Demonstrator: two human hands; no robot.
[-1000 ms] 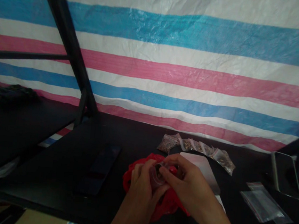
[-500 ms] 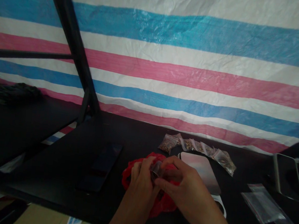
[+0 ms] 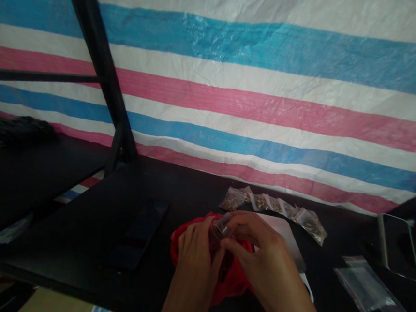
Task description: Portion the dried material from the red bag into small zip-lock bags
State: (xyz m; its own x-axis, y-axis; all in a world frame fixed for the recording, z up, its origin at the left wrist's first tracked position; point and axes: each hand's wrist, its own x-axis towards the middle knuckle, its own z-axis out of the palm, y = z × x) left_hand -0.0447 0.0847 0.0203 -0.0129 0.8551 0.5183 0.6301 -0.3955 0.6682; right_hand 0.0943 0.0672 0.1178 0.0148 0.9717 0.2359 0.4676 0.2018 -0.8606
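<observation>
Both hands meet over the red bag (image 3: 229, 279), left hand (image 3: 194, 252) and right hand (image 3: 257, 257) pinching one small clear pouch (image 3: 220, 226) between them, five-odd filled pouches (image 3: 272, 208) already lined up at one o'clock, empty pouches (image 3: 366, 286) waiting at three.

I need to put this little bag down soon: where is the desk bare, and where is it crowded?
Bare desk lies between the dark phone and the filled bags, behind the red bag. Another patch lies between the metal plate and the empty bags. It is crowded around both hands, left and right, over the red bag.
</observation>
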